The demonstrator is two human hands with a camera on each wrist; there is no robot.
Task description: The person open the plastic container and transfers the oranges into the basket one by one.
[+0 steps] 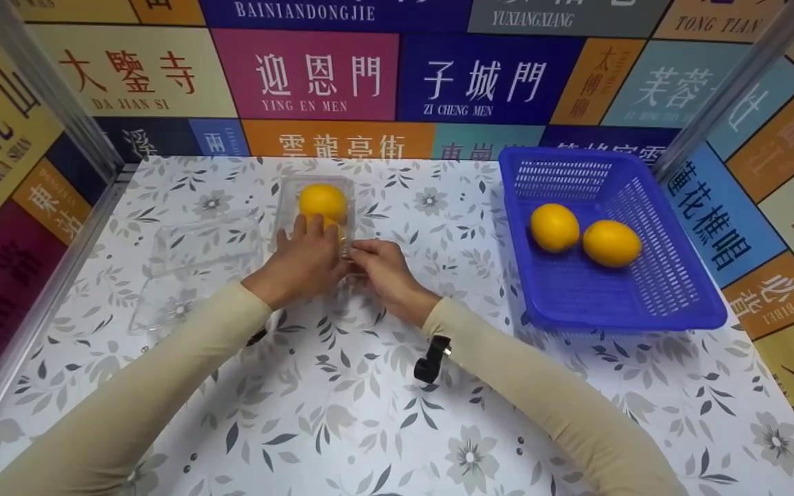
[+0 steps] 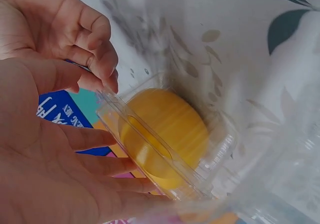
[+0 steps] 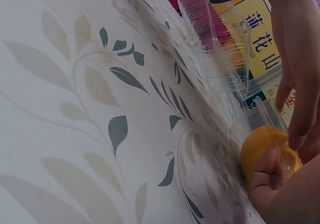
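A clear plastic box [image 1: 285,210] lies on the table in the head view with two oranges inside. The far orange [image 1: 322,202] shows whole; the near one is mostly hidden under my left hand [image 1: 306,262]. That hand lies over the near end, its straight fingers pressing on the clear lid, as the left wrist view shows from the side. At the near right corner, my right hand [image 1: 389,275] pinches the box's rim between thumb and finger. In the right wrist view its thumb [image 3: 270,170] sits right beside the orange behind the plastic.
An opened clear plastic box [image 1: 197,269] lies left of my left forearm. To the right, a blue basket [image 1: 624,322] contains two more oranges [image 1: 554,228]. Printed panels [image 1: 314,76] and metal posts [image 1: 52,89] enclose the table's back and sides.
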